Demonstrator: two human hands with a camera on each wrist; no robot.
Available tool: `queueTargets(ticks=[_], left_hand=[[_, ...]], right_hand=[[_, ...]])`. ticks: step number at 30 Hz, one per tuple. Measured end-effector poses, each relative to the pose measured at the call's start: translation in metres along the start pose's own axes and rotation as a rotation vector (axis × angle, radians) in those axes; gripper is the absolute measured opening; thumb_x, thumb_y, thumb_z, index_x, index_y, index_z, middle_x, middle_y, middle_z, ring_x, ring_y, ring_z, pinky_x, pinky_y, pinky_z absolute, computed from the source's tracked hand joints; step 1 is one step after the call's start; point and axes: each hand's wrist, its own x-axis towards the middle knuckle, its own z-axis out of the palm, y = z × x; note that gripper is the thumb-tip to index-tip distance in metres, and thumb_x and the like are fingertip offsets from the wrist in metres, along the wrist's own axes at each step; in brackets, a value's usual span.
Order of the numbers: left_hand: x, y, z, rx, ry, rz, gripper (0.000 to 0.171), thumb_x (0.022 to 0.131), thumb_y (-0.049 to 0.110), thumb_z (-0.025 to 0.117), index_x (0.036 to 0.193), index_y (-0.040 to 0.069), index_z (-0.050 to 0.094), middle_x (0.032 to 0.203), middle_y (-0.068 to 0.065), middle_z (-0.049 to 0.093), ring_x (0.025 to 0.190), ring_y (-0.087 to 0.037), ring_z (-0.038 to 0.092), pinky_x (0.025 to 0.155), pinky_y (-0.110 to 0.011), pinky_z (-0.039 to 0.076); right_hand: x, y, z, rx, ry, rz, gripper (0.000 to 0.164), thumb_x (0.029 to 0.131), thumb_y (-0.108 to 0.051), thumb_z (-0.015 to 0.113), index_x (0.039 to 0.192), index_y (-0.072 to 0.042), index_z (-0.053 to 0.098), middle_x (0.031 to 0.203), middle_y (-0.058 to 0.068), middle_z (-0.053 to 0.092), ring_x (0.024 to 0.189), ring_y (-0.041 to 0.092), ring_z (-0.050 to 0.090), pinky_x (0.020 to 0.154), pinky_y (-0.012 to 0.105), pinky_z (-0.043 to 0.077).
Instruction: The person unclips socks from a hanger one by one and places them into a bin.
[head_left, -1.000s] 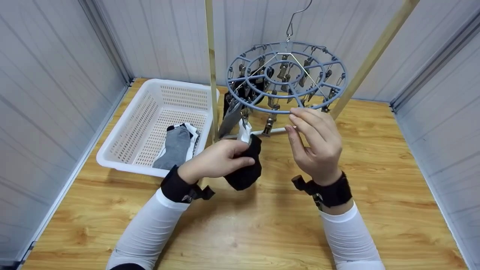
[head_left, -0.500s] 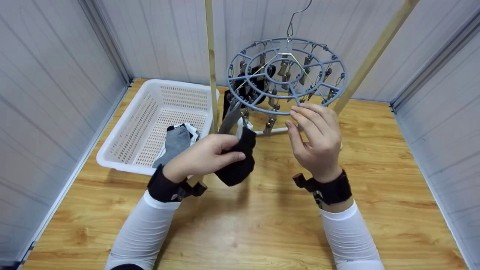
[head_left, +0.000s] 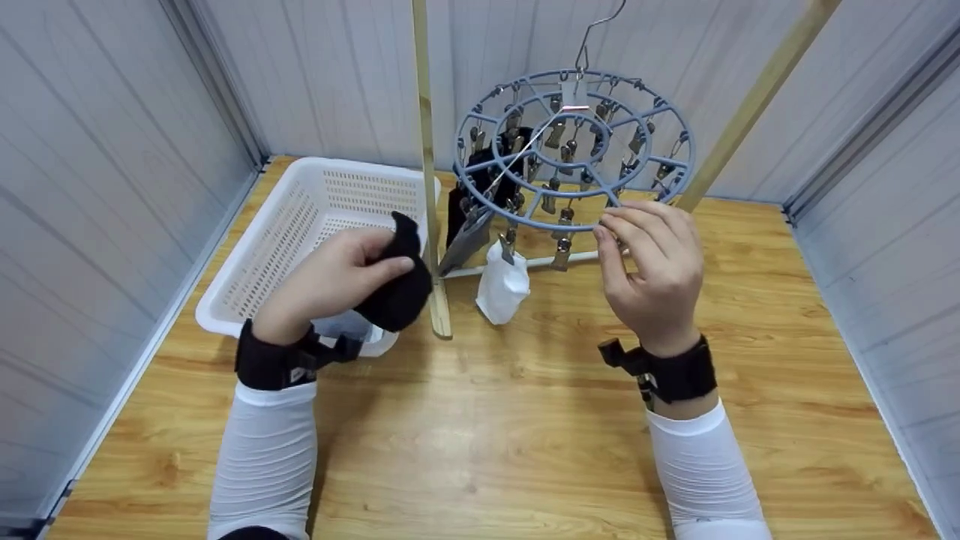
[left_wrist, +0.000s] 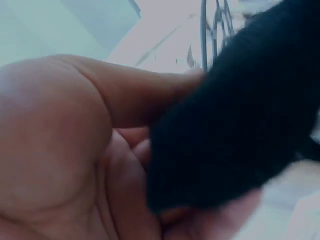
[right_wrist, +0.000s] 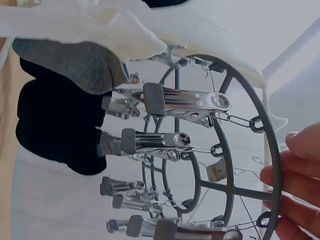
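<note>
White perforated plastic basket (head_left: 367, 191) stands left of round, blue-grey plastic clip hanger (head_left: 574, 165). Right hand (head_left: 656, 274), fingers bent, holds hanger's near rim. Left hand (head_left: 337, 274) pinches black fabric sock (head_left: 401, 292), thumb against fingers, above basket's near-right corner.

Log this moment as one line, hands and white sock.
left hand: holds black sock | right hand: touches rack rim | white sock: hangs clipped

Pale panelled walls (head_left: 337, 82) flank a wood-grain tabletop (head_left: 487, 435) on three sides.
</note>
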Motion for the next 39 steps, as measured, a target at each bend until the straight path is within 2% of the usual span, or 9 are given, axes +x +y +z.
queueTargets(ticks=[2, 6, 9, 13, 17, 21, 26, 32, 39], left_hand=[[0.0, -0.006, -0.006, 0.055, 0.004, -0.036, 0.033, 0.11, 0.019, 0.07, 0.083, 0.01, 0.053, 0.077, 0.001, 0.045, 0.075, -0.022, 0.051, 0.069, -0.036, 0.042], [0.002, -0.016, -0.014, 0.15, 0.031, -0.091, 0.031, 0.11, 0.017, 0.068, 0.085, 0.009, 0.053, 0.079, -0.001, 0.045, 0.077, -0.026, 0.051, 0.071, -0.041, 0.041], [0.004, -0.023, -0.016, 0.188, 0.031, -0.134, 0.029, 0.11, 0.015, 0.067, 0.086, 0.008, 0.053, 0.082, -0.004, 0.048, 0.081, -0.028, 0.053, 0.074, -0.043, 0.042], [0.008, -0.031, -0.014, 0.245, -0.017, -0.179, 0.024, 0.11, 0.012, 0.064, 0.09, 0.006, 0.054, 0.087, -0.009, 0.054, 0.088, -0.032, 0.057, 0.08, -0.048, 0.046], [0.013, -0.038, -0.01, 0.297, -0.069, -0.241, 0.017, 0.112, 0.014, 0.061, 0.097, 0.005, 0.059, 0.094, -0.012, 0.061, 0.094, -0.034, 0.061, 0.087, -0.053, 0.049], [0.015, -0.044, -0.005, 0.3, -0.132, -0.288, 0.012, 0.112, 0.011, 0.059, 0.104, 0.002, 0.063, 0.1, -0.014, 0.064, 0.096, -0.034, 0.062, 0.091, -0.054, 0.051], [0.016, -0.049, -0.003, 0.252, -0.192, -0.31, 0.012, 0.107, 0.004, 0.057, 0.112, -0.002, 0.066, 0.106, -0.017, 0.069, 0.098, -0.034, 0.065, 0.094, -0.054, 0.053], [0.012, -0.061, -0.01, 0.294, -0.166, -0.397, 0.016, 0.102, 0.006, 0.053, 0.107, -0.003, 0.065, 0.102, -0.018, 0.068, 0.091, -0.035, 0.063, 0.086, -0.054, 0.054], [0.004, -0.065, -0.019, 0.376, -0.106, -0.49, 0.018, 0.1, 0.015, 0.058, 0.097, -0.001, 0.065, 0.094, -0.017, 0.066, 0.083, -0.035, 0.06, 0.077, -0.055, 0.054]], right_hand=[[0.001, 0.002, -0.003, -0.01, 0.005, 0.026, 0.008, 0.095, -0.004, 0.083, 0.099, 0.002, 0.086, 0.102, 0.017, 0.083, 0.102, 0.042, 0.075, 0.1, 0.05, 0.054], [0.004, 0.002, -0.008, -0.03, 0.011, 0.084, 0.011, 0.095, -0.005, 0.083, 0.102, 0.002, 0.084, 0.105, 0.018, 0.083, 0.105, 0.043, 0.074, 0.103, 0.047, 0.053], [0.005, -0.002, -0.009, -0.023, 0.017, 0.079, 0.015, 0.095, -0.008, 0.081, 0.105, 0.003, 0.084, 0.109, 0.019, 0.082, 0.108, 0.043, 0.074, 0.106, 0.048, 0.054], [0.005, -0.011, -0.005, 0.031, 0.024, 0.003, 0.021, 0.096, -0.015, 0.078, 0.107, 0.002, 0.084, 0.114, 0.019, 0.082, 0.112, 0.043, 0.074, 0.109, 0.052, 0.053], [0.002, -0.014, -0.002, 0.051, -0.052, -0.063, 0.026, 0.099, -0.019, 0.075, 0.112, 0.001, 0.084, 0.116, 0.017, 0.082, 0.113, 0.041, 0.075, 0.112, 0.055, 0.05], [-0.001, -0.011, -0.002, 0.029, -0.128, -0.073, 0.025, 0.101, -0.019, 0.075, 0.114, 0.0, 0.084, 0.114, 0.014, 0.083, 0.111, 0.039, 0.076, 0.113, 0.055, 0.049], [-0.001, -0.009, -0.003, 0.011, -0.143, -0.059, 0.024, 0.102, -0.019, 0.075, 0.113, -0.001, 0.085, 0.112, 0.013, 0.083, 0.108, 0.038, 0.076, 0.112, 0.053, 0.049], [-0.001, -0.008, -0.004, -0.002, -0.163, -0.045, 0.021, 0.099, -0.014, 0.077, 0.114, -0.001, 0.085, 0.112, 0.013, 0.083, 0.108, 0.037, 0.076, 0.111, 0.054, 0.049], [-0.001, -0.007, -0.005, -0.008, -0.168, -0.039, 0.021, 0.099, -0.016, 0.077, 0.113, -0.001, 0.085, 0.112, 0.014, 0.083, 0.108, 0.038, 0.075, 0.111, 0.054, 0.05]])
